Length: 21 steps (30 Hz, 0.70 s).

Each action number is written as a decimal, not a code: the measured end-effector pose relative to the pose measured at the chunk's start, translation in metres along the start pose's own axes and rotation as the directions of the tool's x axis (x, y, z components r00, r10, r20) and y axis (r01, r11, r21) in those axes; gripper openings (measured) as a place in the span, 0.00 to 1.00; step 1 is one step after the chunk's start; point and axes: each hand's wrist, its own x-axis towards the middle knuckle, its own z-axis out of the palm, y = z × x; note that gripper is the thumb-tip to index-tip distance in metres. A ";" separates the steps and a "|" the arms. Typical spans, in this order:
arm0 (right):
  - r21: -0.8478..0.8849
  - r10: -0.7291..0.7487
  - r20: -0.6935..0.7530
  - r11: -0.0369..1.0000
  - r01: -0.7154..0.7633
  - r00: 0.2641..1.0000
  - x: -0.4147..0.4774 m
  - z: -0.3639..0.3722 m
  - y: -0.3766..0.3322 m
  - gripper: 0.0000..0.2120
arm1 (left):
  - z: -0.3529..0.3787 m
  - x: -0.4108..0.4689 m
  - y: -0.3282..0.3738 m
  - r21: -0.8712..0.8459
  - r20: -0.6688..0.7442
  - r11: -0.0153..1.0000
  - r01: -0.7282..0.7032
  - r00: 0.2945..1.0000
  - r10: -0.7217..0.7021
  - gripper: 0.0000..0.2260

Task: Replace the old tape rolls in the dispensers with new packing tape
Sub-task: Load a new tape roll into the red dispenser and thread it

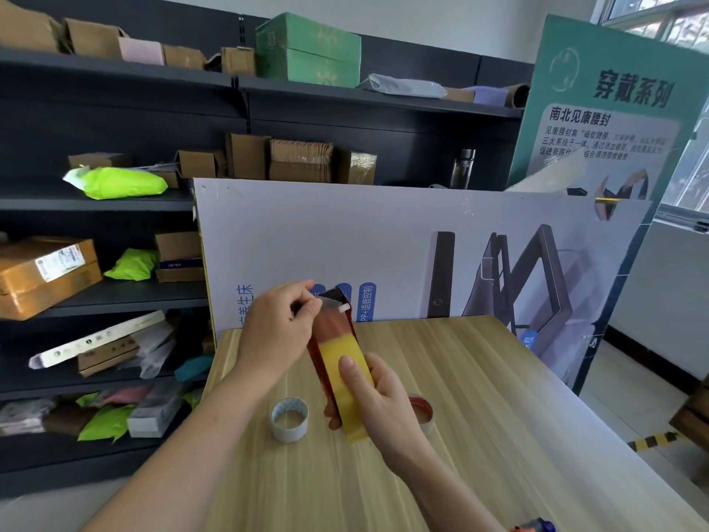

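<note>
Leftmost, a white patterned roll (289, 418) lies flat on the worktop (498, 416), below the left grip (276, 332). That grip pinches the loose tape end (329, 303) at the far tip of the red dispenser (332, 328). The dispenser's long axis runs away from the person, raised off the worktop, with the yellow tape (339, 349) along its near half. The right grip (378, 412) clasps that near end, thumb on the yellow band. Just beyond it lies a red-cored roll (422, 410). Any coming pull would likely follow that axis, and the left grip is nearer the tip.
</note>
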 end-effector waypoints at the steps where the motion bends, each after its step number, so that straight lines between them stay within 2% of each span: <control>1: -0.006 -0.001 -0.003 1.000 0.001 1.000 0.000 0.000 0.000 0.14 | 0.000 0.004 -0.002 -0.020 -0.002 1.000 0.022 1.000 -0.022 0.07; 7: -0.016 0.008 -0.017 1.000 -0.009 1.000 0.000 -0.003 0.001 0.12 | 0.000 0.009 0.005 0.089 -0.076 0.995 0.040 0.997 -0.033 0.08; 14: -0.020 0.012 -0.004 1.000 -0.012 1.000 0.001 -0.010 0.000 0.12 | -0.001 0.022 0.012 0.211 -0.017 0.977 -0.010 1.000 0.014 0.09; 18: 0.001 0.002 0.003 1.000 -0.002 1.000 -0.001 -0.012 0.000 0.17 | 0.002 0.028 0.010 0.230 -0.021 0.973 0.018 1.000 -0.014 0.09; 21: -0.003 -0.001 0.007 1.000 0.001 1.000 -0.002 -0.013 0.003 0.15 | 0.003 0.032 0.007 0.241 -0.016 0.970 0.042 0.999 -0.039 0.09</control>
